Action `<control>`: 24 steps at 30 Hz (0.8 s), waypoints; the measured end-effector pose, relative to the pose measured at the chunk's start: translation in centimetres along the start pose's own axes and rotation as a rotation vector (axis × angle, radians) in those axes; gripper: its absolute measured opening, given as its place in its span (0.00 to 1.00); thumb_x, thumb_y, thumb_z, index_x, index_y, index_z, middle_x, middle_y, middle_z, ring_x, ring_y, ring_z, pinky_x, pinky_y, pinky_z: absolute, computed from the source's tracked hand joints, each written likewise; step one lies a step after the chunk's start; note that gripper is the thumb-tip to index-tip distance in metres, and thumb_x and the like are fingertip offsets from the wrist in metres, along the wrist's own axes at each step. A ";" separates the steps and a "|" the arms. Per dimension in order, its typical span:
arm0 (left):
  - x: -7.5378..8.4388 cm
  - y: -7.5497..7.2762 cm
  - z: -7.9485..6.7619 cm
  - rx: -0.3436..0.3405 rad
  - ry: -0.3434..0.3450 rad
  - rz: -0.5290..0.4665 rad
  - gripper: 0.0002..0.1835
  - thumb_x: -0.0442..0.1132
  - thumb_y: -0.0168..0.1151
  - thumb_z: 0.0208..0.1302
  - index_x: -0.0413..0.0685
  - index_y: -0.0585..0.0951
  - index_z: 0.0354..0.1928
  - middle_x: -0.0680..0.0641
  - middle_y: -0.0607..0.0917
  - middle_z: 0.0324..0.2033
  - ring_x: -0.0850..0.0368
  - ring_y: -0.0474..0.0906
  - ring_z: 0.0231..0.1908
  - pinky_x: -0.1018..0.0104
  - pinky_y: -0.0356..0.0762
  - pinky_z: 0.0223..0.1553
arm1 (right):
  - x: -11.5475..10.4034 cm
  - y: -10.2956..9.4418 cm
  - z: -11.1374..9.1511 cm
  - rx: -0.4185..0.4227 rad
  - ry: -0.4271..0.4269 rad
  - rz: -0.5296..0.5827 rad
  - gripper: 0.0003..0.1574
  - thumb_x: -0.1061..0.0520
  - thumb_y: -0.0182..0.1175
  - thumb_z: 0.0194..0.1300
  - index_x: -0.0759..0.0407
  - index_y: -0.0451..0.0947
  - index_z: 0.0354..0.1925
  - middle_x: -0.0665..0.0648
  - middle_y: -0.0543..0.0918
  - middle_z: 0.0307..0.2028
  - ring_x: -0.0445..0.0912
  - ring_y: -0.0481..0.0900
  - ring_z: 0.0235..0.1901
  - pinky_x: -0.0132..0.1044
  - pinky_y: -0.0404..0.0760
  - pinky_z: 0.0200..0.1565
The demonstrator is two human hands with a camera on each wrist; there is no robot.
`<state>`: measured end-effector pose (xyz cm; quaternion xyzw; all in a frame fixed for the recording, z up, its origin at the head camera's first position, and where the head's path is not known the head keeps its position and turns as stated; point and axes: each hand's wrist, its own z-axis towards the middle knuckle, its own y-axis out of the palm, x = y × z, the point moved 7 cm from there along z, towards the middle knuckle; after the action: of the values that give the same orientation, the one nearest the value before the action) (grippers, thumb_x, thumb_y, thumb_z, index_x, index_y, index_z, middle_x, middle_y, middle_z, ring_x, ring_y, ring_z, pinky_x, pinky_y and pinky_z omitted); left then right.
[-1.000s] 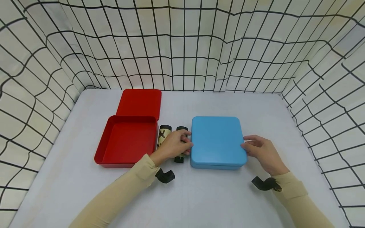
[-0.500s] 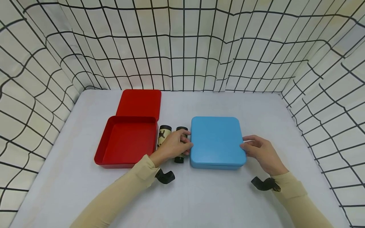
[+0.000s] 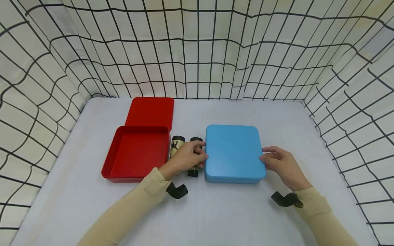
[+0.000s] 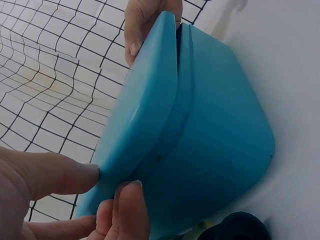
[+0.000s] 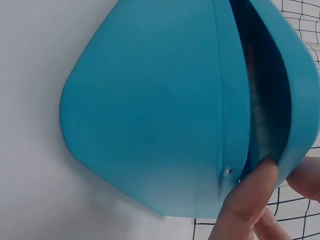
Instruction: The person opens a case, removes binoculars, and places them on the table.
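A blue lidded box lies flat on the white table between both hands. My left hand is at its left side, thumb on the lid and fingertips under the lid's edge in the left wrist view. My right hand pinches the lid's right edge; in the right wrist view one fingertip reaches into a dark gap under the raised lid. Beneath my left hand lie two camouflage-patterned tubes with black ends, the left tube and right tube; whether they join is hidden.
Left of the tubes stands an open red box, its lid folded back. A black wire grid with white sheeting behind it encloses the table's back and sides. White tabletop extends in front of the boxes.
The blue lid's far edge appears slightly higher than before. Both hands stay at the box's sides with almost no movement.
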<state>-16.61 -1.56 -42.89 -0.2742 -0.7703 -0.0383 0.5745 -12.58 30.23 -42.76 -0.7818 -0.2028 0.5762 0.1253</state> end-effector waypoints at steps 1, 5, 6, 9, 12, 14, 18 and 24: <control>0.0 -0.1 0.0 0.002 0.002 0.003 0.31 0.37 0.65 0.69 0.38 0.71 0.72 0.41 0.84 0.43 0.58 0.86 0.29 0.62 0.90 0.40 | -0.1 0.0 0.0 0.000 -0.002 -0.001 0.33 0.47 0.63 0.73 0.60 0.71 0.69 0.67 0.81 0.56 0.38 0.86 0.45 0.32 0.87 0.51; 0.3 -0.3 -0.2 0.004 0.005 -0.004 0.31 0.37 0.64 0.70 0.39 0.70 0.73 0.40 0.84 0.45 0.58 0.87 0.30 0.62 0.90 0.41 | -0.3 0.0 0.0 0.002 -0.010 -0.003 0.33 0.46 0.62 0.74 0.59 0.71 0.69 0.66 0.81 0.57 0.38 0.86 0.46 0.33 0.87 0.52; 0.3 -0.3 -0.2 0.004 0.004 -0.011 0.31 0.37 0.64 0.71 0.39 0.69 0.73 0.40 0.83 0.46 0.59 0.87 0.30 0.62 0.90 0.41 | -0.3 0.0 0.0 0.002 -0.012 -0.006 0.33 0.46 0.62 0.74 0.59 0.71 0.69 0.66 0.81 0.56 0.39 0.86 0.46 0.33 0.87 0.52; 0.3 -0.4 -0.3 0.000 0.003 -0.032 0.31 0.36 0.64 0.71 0.39 0.69 0.74 0.39 0.83 0.47 0.58 0.87 0.31 0.61 0.90 0.41 | -0.5 0.0 -0.1 0.004 -0.018 -0.011 0.33 0.44 0.61 0.75 0.58 0.71 0.70 0.66 0.81 0.56 0.39 0.86 0.46 0.34 0.87 0.53; 0.4 -0.4 -0.4 -0.008 0.001 -0.054 0.31 0.36 0.64 0.71 0.39 0.68 0.74 0.39 0.82 0.48 0.58 0.87 0.32 0.61 0.90 0.41 | -0.7 -0.1 -0.1 0.003 -0.027 -0.013 0.33 0.43 0.60 0.75 0.58 0.71 0.69 0.65 0.81 0.56 0.40 0.85 0.46 0.33 0.87 0.52; 0.5 -0.4 -0.4 -0.017 0.002 -0.067 0.31 0.36 0.63 0.71 0.39 0.68 0.74 0.39 0.82 0.48 0.58 0.87 0.33 0.61 0.90 0.41 | -0.7 -0.1 0.0 0.001 -0.031 -0.009 0.33 0.43 0.61 0.75 0.58 0.71 0.69 0.65 0.81 0.56 0.40 0.85 0.46 0.32 0.87 0.52; 0.6 -0.5 -0.3 -0.031 0.006 -0.083 0.32 0.36 0.63 0.72 0.41 0.67 0.75 0.39 0.81 0.49 0.58 0.88 0.34 0.60 0.90 0.41 | -0.8 -0.1 0.1 -0.006 -0.035 0.000 0.34 0.44 0.61 0.75 0.59 0.70 0.70 0.65 0.81 0.56 0.39 0.85 0.46 0.32 0.86 0.52; 1.1 -0.8 -0.3 -0.043 0.012 -0.073 0.31 0.37 0.63 0.72 0.42 0.67 0.75 0.39 0.81 0.50 0.57 0.88 0.35 0.59 0.90 0.43 | -0.9 -0.3 0.5 -0.012 -0.037 0.001 0.34 0.43 0.60 0.75 0.58 0.69 0.71 0.66 0.81 0.58 0.39 0.85 0.47 0.34 0.87 0.53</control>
<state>-16.92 -1.91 -41.57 -0.2581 -0.7753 -0.0772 0.5713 -13.31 30.08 -41.99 -0.7719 -0.2082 0.5892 0.1168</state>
